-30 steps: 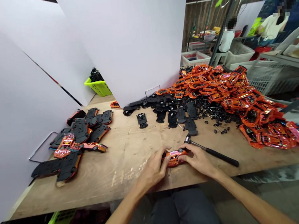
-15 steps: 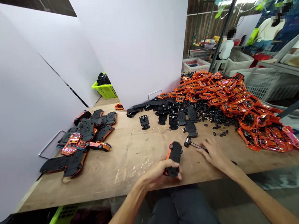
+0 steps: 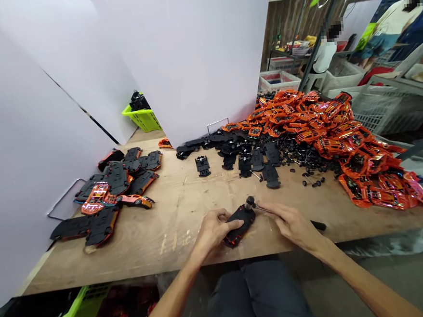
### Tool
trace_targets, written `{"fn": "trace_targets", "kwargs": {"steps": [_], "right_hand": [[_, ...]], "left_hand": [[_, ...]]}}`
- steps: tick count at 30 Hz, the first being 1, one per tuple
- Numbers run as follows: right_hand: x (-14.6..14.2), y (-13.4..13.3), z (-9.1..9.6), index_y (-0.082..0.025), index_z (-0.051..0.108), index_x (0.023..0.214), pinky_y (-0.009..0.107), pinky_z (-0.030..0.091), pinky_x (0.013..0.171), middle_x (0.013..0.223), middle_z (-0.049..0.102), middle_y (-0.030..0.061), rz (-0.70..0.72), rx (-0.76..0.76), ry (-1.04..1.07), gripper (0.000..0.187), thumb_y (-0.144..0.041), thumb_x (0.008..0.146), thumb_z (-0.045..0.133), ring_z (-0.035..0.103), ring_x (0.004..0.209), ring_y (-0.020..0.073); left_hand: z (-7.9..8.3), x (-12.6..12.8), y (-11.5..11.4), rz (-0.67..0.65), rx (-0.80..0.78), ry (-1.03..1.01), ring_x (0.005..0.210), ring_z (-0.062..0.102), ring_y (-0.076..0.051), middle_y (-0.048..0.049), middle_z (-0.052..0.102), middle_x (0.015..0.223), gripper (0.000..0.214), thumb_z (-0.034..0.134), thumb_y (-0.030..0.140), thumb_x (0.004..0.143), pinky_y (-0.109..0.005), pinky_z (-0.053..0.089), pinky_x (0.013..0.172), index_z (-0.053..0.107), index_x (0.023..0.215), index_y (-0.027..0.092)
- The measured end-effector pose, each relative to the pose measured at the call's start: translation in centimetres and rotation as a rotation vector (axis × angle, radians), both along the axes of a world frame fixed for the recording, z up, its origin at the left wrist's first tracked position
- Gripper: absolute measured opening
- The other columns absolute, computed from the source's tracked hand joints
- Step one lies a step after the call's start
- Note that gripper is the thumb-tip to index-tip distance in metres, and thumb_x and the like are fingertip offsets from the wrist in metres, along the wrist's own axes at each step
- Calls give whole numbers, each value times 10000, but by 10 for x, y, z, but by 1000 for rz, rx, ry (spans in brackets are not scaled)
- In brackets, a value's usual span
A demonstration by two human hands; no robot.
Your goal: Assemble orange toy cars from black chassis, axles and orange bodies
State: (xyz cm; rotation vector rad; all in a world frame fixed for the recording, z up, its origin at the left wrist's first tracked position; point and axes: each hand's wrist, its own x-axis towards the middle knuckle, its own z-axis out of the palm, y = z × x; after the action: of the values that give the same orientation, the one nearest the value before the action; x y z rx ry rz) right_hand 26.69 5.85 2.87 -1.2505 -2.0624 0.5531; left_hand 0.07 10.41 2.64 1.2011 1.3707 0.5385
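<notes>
A toy car [image 3: 241, 225] lies upside down near the table's front edge, its black underside up and orange showing along its rim. My left hand [image 3: 216, 227] is closed on it, with the thumb across the underside. In my right hand [image 3: 288, 221] is a small hammer [image 3: 250, 202], gripped by its handle. The dark hammer head is at the far end of the car; whether it touches cannot be made out. The black grip end [image 3: 318, 225] sticks out behind my right hand.
Several overturned cars [image 3: 118, 177] lie at the left. A heap of orange car bodies [image 3: 303, 118] fills the right, beside black wheels on axles [image 3: 300, 154]. Black chassis plates [image 3: 270, 174] lie mid-table. White panels [image 3: 197, 58] stand behind; a green crate [image 3: 143, 119] is beyond.
The car has turned from its side onto its top, underside up. My right hand, now gripping the hammer, has brought its head leftward to the car. The view has shifted slightly.
</notes>
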Motion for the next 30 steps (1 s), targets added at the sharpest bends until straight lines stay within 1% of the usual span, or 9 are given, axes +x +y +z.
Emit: {"fn": "trace_targets", "kwargs": {"steps": [4,8,12,15,20,23,25,27,30], "right_hand": [[-11,1,0,-306,691,1366,446,546,1135,1347,728,19,-248,75,175,445,-161,986,512,685,1262,253],[-17,-4,-1,-318,719,1334,447,587,1080,1290,755,17,-100,-81,117,464,-142,973,486,727,1186,257],[-9,-15,-4,-316,720,1332,435,594,1055,1261,764,27,-234,-4,132,471,-134,964,488,724,1176,261],[0,-17,-5,-334,694,1369,370,641,931,1198,781,20,-86,-66,34,562,-88,924,455,768,1030,226],[-7,2,-2,-287,738,1305,475,553,1105,1180,794,40,-289,-3,131,460,-137,943,498,711,1195,273],[-16,10,-3,-288,739,1301,454,574,1087,1263,770,24,-175,-89,104,473,-121,930,498,722,1187,254],[-17,7,-7,-291,741,1295,462,558,1108,1281,762,18,-232,-68,117,462,-128,939,497,712,1209,250],[-11,-2,-12,-294,732,1309,458,557,1111,1282,762,16,-250,-44,132,461,-134,947,496,705,1223,247],[6,-12,-17,-310,708,1344,433,586,1063,1330,738,16,-139,-107,77,469,-144,957,500,719,1198,242]], "left_hand": [[-8,2,0,76,121,71,528,502,-121,65,542,547,347,881,412,603,-231,314,488,639,730,198],[-5,4,1,90,118,21,506,432,-107,87,470,509,347,882,380,562,-234,274,485,609,674,197],[-3,4,1,93,117,19,508,403,-100,89,459,515,333,869,369,554,-234,266,493,609,665,192],[-2,5,2,91,110,2,509,405,-100,87,462,514,323,859,357,551,-235,276,498,602,652,191],[0,6,2,94,94,-18,495,401,-95,90,457,510,323,858,355,555,-232,274,494,598,657,192],[0,6,2,95,98,-9,495,408,-97,86,470,509,323,862,355,556,-232,280,497,600,650,192],[0,7,2,98,103,5,499,419,-101,83,479,513,306,857,347,568,-233,285,500,611,660,191],[-2,7,2,105,113,17,497,418,-102,87,469,506,304,859,342,569,-232,276,497,612,664,193],[-3,8,2,100,116,23,497,422,-103,86,475,506,318,865,339,570,-231,273,493,599,666,193]]}}
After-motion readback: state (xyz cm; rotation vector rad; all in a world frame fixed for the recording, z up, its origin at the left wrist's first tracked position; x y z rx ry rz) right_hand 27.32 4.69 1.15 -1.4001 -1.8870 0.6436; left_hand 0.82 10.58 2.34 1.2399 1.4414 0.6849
